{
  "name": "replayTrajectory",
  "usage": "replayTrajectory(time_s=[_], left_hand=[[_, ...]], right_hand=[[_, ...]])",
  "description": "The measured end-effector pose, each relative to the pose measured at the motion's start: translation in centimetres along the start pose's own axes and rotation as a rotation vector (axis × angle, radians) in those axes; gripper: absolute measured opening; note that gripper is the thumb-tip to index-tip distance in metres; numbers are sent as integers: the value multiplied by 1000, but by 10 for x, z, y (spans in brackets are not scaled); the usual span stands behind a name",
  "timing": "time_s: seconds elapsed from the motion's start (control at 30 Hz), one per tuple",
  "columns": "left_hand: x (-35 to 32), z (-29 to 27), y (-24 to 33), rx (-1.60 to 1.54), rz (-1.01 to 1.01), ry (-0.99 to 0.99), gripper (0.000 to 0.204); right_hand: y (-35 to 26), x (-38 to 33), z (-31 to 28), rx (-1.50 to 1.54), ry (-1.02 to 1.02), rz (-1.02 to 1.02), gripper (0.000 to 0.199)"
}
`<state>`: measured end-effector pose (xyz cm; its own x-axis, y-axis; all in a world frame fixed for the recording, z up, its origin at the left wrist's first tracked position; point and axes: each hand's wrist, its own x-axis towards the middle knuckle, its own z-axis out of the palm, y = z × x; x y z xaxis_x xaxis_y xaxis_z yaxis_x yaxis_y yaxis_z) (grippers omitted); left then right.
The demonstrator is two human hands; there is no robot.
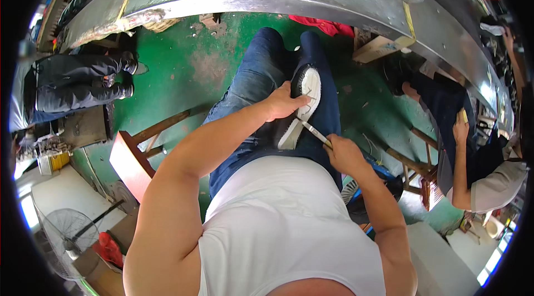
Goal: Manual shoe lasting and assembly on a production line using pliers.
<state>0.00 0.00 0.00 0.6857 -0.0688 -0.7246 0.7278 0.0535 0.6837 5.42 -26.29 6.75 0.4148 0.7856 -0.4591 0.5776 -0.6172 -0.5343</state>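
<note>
A shoe [310,93] rests bottom up on my thighs, its white underside showing and a dark rim around the front part. Its pale heel end [290,136] points toward my body. My left hand [285,102] is closed on the shoe's middle, the thumb lying over the white underside. In my right hand [346,154] is a slim, light-coloured tool [318,134], perhaps a brush. Its dark tip is at the shoe's edge near the heel, just below my left hand. Whether the tip touches the shoe I cannot tell.
A long metal-topped bench [222,2] curves across the far side. Red cloth [322,25] lies beneath it. Another person sits at right, a hand [460,128] holding a small yellowish thing; another person's dark trousers [78,80] show at left. A stool [130,162] and a fan [69,235] stand left.
</note>
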Motion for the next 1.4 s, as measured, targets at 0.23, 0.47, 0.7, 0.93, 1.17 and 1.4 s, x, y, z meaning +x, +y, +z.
replayTrajectory(time_s=[0.23,0.47,0.7,0.93,1.17,1.4], left_hand=[[-27,22,-20,-235,316,130,94],[-15,42,-22,294,416,567,90],[-44,31,-62,204,212,163,97],[-45,43,-64,137,179,207,100],[-61,29,-54,152,176,304,112],[-96,-5,-33,-490,239,155,80]], right_hand=[[-4,2,3,-38,23,-29,16],[-17,-11,-3,-193,-65,19,16],[28,11,-12,211,-417,-66,26],[-21,25,-38,609,4,19,33],[-24,84,-38,508,-73,143,48],[16,47,-24,650,218,71,35]])
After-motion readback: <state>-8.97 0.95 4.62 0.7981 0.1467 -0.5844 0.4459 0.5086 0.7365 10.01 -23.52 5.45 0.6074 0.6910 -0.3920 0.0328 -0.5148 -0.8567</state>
